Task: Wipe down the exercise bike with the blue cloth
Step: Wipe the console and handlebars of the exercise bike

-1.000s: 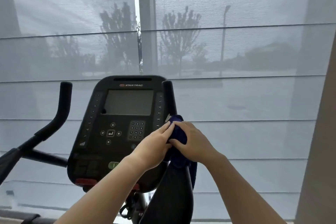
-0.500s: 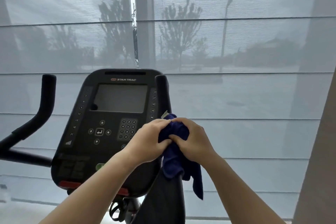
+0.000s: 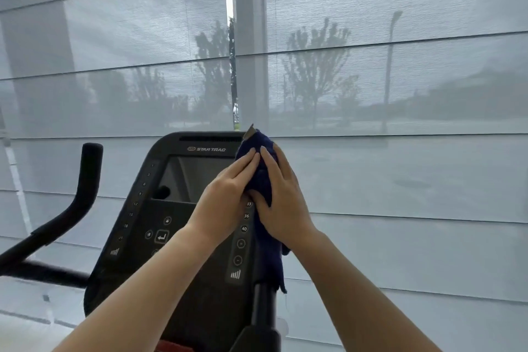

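pale roller blinds [image 3: 371, 94] fill the whole background, with trees and a lamp post showing dimly through them. in front stands the exercise bike [image 3: 177, 237], its dark console facing the camera. the blue cloth [image 3: 258, 151] is bunched over the top of the right handlebar upright, just beside the console's right edge, and a loose tail of it hangs down the post. both hands are pressed together around it: the left hand [image 3: 225, 197] lies flat against the cloth from the console side, the right hand [image 3: 281, 203] cups it from the outside, fingers closed on the fabric.

the step in hand looks like wiping the right handlebar, at its tip. the next move probably calls for drawing the wrapped cloth down the post, keeping the grip snug, and gathering the hanging tail so it does not snag.

room is tight on the left, where the console edge sits close to the knuckles. to the right the space is open up to the blinds. the left handlebar [image 3: 85, 180] stands well apart and looks untouched.
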Tool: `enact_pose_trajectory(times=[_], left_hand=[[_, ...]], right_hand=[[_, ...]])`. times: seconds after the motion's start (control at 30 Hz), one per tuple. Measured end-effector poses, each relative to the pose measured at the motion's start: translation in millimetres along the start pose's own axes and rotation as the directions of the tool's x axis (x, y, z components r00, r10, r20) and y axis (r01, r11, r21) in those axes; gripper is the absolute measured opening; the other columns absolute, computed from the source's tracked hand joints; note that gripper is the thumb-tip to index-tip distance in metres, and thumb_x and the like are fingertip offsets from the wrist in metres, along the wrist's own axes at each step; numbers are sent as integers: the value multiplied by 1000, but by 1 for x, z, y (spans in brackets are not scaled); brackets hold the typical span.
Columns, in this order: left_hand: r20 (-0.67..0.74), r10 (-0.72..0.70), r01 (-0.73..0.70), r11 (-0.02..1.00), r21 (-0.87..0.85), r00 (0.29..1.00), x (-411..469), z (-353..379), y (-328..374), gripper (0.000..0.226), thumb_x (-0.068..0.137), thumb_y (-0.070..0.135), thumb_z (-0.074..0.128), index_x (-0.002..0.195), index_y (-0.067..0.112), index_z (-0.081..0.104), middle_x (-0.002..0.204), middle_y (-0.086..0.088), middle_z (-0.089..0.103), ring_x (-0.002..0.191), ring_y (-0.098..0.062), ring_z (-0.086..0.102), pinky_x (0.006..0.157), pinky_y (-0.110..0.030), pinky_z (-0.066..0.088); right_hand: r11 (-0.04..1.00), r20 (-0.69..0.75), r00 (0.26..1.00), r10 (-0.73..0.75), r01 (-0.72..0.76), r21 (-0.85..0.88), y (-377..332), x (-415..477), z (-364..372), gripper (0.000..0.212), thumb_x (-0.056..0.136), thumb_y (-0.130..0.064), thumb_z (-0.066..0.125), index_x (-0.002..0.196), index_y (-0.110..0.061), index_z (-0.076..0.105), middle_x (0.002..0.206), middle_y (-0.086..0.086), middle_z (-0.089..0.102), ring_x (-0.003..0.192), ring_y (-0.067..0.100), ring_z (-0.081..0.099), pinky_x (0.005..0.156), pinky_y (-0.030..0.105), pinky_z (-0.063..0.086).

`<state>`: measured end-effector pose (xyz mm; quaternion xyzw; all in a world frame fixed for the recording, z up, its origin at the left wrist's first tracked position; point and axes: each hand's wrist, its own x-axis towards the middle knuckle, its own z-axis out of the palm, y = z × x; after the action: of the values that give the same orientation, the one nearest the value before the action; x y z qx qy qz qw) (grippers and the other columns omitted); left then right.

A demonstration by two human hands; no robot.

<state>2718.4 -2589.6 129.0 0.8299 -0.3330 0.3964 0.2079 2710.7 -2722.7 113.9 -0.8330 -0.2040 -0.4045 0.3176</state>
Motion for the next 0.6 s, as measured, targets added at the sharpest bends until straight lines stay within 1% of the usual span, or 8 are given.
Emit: enact_pose_trajectory(times=[0.1,0.13,0.2,0.3,0.4,0.47,0.53,0.6], left_hand=[[-51,-46,41,993,-106,998,-9,11,-2,68,79,-7,59,140,16,36,145,4,37,131,-10,39,105,-12,29],[-63,-53,44,991,-124,997,-11,13,-2,67,79,-7,59,139,17,38,144,5,39,129,-8,40,104,-10,29],[-69,-57,46,988,-148,996,-15,15,0,66,79,-5,60,137,19,42,141,10,42,127,-5,41,104,-14,33],[-49,-56,46,982,-181,997,-21,15,1,64,79,-4,60,136,22,45,138,12,44,127,-3,42,106,-19,35],[-12,-36,33,977,-210,999,-30,16,0,63,77,-5,59,134,21,47,136,11,48,125,-3,44,105,-16,34],[19,-4,7,979,-202,1000,-35,14,-1,60,79,-4,59,133,19,48,134,9,49,123,-3,46,105,-14,34],[9,40,-38,988,-148,999,-34,8,-5,56,79,-4,58,131,16,50,131,6,52,120,-4,48,103,-13,34],[-53,56,-60,996,-65,997,-26,1,-13,53,81,-5,57,130,13,51,131,2,54,118,-7,50,102,-14,36]], right_hand=[[1000,-15,1000,-6,6,-1,9,-9,8,70,88,-15,57,147,-21,20,156,1,13,142,17,16,112,23,17],[1000,-13,1000,1,-1,3,12,-12,8,70,88,-16,57,146,-22,20,156,1,14,141,16,17,111,21,16],[999,-3,1000,26,-26,25,15,-17,6,69,88,-17,58,146,-23,20,155,0,19,140,15,20,110,20,17],[997,18,999,39,-40,62,15,-25,2,67,86,-16,60,144,-21,26,150,1,28,135,15,30,109,27,30],[997,29,999,44,-46,68,16,-32,-4,63,82,-15,62,139,-19,36,143,0,40,128,16,40,106,27,35],[997,29,999,43,-44,62,16,-35,-8,60,79,-16,65,135,-19,43,138,0,46,124,17,45,105,30,37],[1000,15,1000,10,-10,4,11,-31,-11,57,79,-17,66,133,-19,46,137,1,47,124,20,44,105,36,38],[995,1,999,-53,53,-84,4,-20,-10,57,81,-19,65,135,-19,45,141,3,44,129,23,39,105,42,37]])
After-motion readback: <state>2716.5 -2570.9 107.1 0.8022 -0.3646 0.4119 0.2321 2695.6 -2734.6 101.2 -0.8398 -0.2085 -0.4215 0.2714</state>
